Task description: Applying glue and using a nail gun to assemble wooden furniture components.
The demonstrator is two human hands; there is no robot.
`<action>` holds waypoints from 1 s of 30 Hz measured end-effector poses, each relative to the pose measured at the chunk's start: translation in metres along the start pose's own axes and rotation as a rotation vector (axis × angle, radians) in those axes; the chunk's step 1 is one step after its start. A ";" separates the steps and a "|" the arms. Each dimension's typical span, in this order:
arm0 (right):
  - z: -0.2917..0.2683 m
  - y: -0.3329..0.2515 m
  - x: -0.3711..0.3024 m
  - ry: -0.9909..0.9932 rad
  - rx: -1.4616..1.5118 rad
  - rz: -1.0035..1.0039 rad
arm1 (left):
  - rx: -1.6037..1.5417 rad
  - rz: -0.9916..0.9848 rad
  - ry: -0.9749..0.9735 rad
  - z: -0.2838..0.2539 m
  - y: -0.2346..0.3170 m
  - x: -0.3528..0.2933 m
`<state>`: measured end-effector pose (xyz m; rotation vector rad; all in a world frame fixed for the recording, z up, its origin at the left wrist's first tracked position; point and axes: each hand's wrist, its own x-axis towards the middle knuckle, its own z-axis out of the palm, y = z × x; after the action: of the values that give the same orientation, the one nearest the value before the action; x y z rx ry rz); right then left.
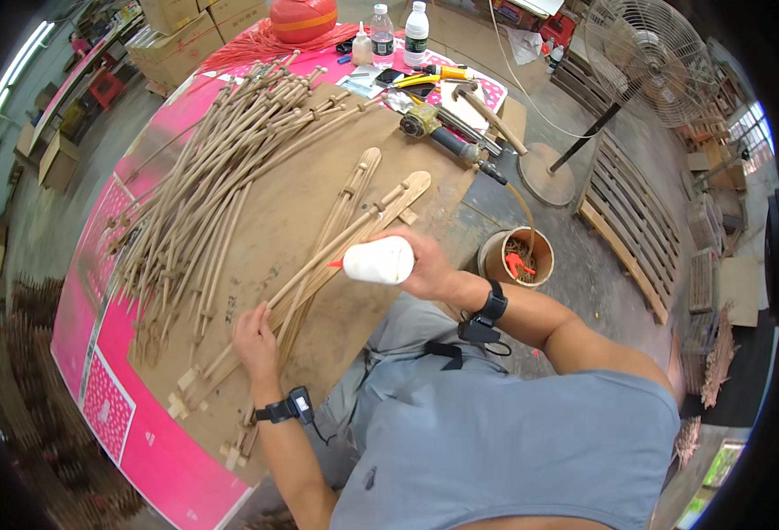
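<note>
My right hand (427, 267) is wrapped round a white squeeze bottle (379, 262). The bottle is tilted on its side, and its red nozzle points left, over the wooden pieces. My left hand (256, 340) grips a long thin wooden rod (319, 261) that carries small knobs. This rod lies along a flat wooden slat with a rounded end (418, 182). Beside it rests a second round-ended slat (370, 159), also with a rod along it. Whether any glue is coming out of the nozzle cannot be seen.
A big heap of knobbed wooden rods (222, 168) covers the table's left side. A nail gun (425, 124), a hammer (495, 119) and bottles (382, 40) stand or lie at the back. Right of the table are a bucket (544, 256), a standing fan (650, 66) and a pallet (628, 221).
</note>
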<state>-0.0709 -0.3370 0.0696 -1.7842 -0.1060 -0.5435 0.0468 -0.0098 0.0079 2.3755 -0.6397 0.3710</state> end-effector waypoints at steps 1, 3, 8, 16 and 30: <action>0.007 0.003 -0.002 -0.053 -0.054 -0.006 | 0.003 -0.006 0.005 0.000 0.000 0.000; 0.020 0.011 -0.004 -0.136 -0.079 -0.023 | -0.008 0.013 0.007 0.001 0.000 0.000; 0.043 0.019 -0.002 -0.188 -0.154 -0.150 | -0.034 -0.018 0.025 0.000 0.003 0.001; 0.052 0.032 0.004 -0.192 -0.173 -0.268 | -0.047 -0.042 0.019 0.000 0.005 0.002; 0.048 0.010 0.006 -0.267 -0.301 -0.350 | -0.060 -0.032 0.036 0.000 0.009 0.003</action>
<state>-0.0473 -0.2962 0.0543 -2.1425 -0.5544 -0.5884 0.0444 -0.0165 0.0137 2.3141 -0.5880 0.3749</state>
